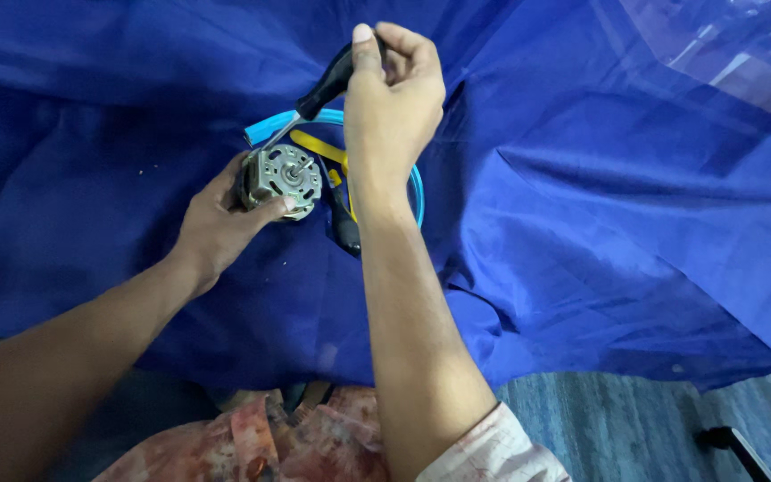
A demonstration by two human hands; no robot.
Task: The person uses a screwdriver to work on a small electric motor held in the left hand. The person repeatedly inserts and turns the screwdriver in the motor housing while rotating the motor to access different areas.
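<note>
Spread across nearly the whole view: a rumpled deep-blue cloth (pixel 600 223), soft and creased, draped off the near edge toward a grey floor (pixel 600 411) at the lower right. At the far right corner, a pale translucent sheet (pixel 716 45) lying over the cloth; what sits beneath cannot be made out.

Left of centre, resting on the cloth: a small electric motor (pixel 283 178), grey metal frame with slotted openings and a short shaft at its middle. Clasped from the left by the left hand (pixel 216 223), fingers wrapped round the casing and thumb pressed to the near face. Probably dense and heavy for its bulk, rigid, with hard stamped edges; best gripped round the outer frame as now, away from the shaft and windings.

Right hand (pixel 394 98) raised over the far side of the motor, closed tight on the black handle of a screwdriver (pixel 319 94), shaft slanting down-left with the tip touching the motor's far edge.

Just beyond and right of the motor: a loop of light-blue tubing (pixel 417 192), flexible-looking; a yellow strip (pixel 319 147) inside the loop; a second black-handled tool (pixel 345 228) lying near the right forearm.

No packages, labels or signs visible anywhere.
</note>
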